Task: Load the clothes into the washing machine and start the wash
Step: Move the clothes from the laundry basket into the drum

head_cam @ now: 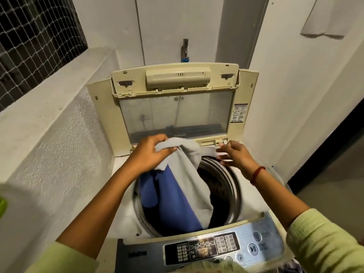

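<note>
A cream top-loading washing machine (254, 186) stands with its lid (173, 107) raised upright. My left hand (149, 154) grips the bunched top of a grey and blue garment (189, 186) that hangs down into the steel drum (230, 196). My right hand (236, 156) hovers over the drum's far right rim and pinches a grey strip of the same garment between its fingers. Dark clothes lie deep inside the drum. The control panel (208, 247) with its start/pause button (252, 248) runs along the near edge.
A rough white parapet wall (55, 138) with a netted window above it runs along the left. A tap (185, 49) sticks out of the wall behind the machine. A dark doorway (334, 146) opens on the right. Some fabric shows at the bottom edge.
</note>
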